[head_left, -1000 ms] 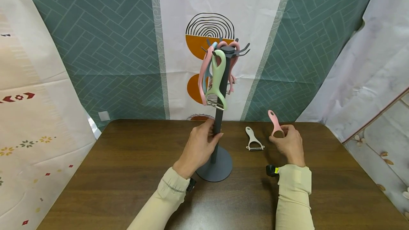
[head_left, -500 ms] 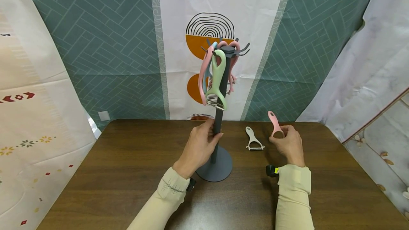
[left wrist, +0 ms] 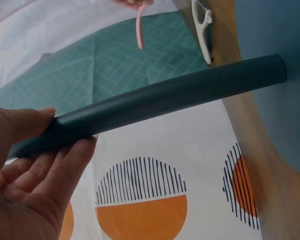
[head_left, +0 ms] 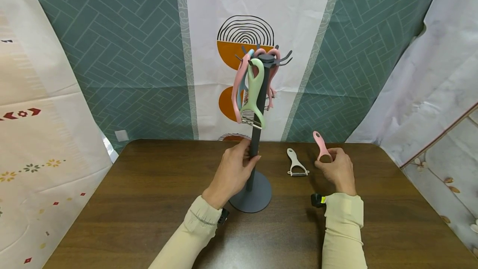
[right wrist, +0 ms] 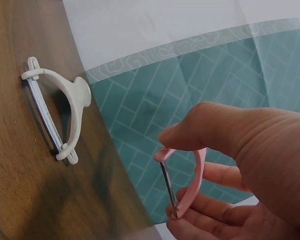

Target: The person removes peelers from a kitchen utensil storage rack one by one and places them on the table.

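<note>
My left hand [head_left: 229, 173] grips the dark grey pole of a hook stand [head_left: 257, 140] at its lower half, thumb on one side and fingers on the other. From the stand's top hooks hang a green peeler [head_left: 254, 88], a pink peeler [head_left: 237, 90], a partly hidden blue one and more pink behind the pole. On the right, my right hand [head_left: 340, 169] pinches another pink peeler [right wrist: 192, 187] by its blade end, thumb on one arm and fingers at the other. Its handle points up and away. A white peeler [head_left: 293, 161] lies on the table, left of that hand.
The stand's round base [head_left: 251, 198] sits on the brown wooden table [head_left: 149, 202]. Right behind the table's far edge hangs a green and white patterned cloth [head_left: 142, 74]. Bare hooks [head_left: 286, 56] stick out at the stand's upper right.
The pink peeler in my right hand has dipped very slightly, its handle end a little lower. My left hand and the stand have stayed in place.
</note>
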A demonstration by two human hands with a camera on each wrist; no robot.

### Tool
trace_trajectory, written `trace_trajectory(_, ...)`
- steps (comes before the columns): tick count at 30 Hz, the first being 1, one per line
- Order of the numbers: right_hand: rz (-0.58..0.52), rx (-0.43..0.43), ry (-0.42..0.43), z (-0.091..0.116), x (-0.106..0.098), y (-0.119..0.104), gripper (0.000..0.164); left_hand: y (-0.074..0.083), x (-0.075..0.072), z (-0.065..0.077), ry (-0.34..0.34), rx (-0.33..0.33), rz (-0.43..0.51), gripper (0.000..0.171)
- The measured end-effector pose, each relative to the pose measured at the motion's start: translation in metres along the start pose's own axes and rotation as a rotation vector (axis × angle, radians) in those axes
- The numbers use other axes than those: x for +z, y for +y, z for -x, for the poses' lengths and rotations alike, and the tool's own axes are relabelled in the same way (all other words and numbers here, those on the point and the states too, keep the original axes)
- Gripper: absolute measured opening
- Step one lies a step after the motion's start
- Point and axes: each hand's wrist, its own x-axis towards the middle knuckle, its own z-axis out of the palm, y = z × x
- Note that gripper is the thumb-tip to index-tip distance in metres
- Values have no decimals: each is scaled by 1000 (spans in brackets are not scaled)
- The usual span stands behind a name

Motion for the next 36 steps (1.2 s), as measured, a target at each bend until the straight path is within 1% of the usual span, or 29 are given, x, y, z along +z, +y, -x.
trace_trajectory(24,6,30,-39,-1,5,4,62,-1,-1,0,-8,-8,-4,22)
trace_trajectory(36,6,38,-37,0,6,5,62,-1,0,0,-7,-13,5,21)
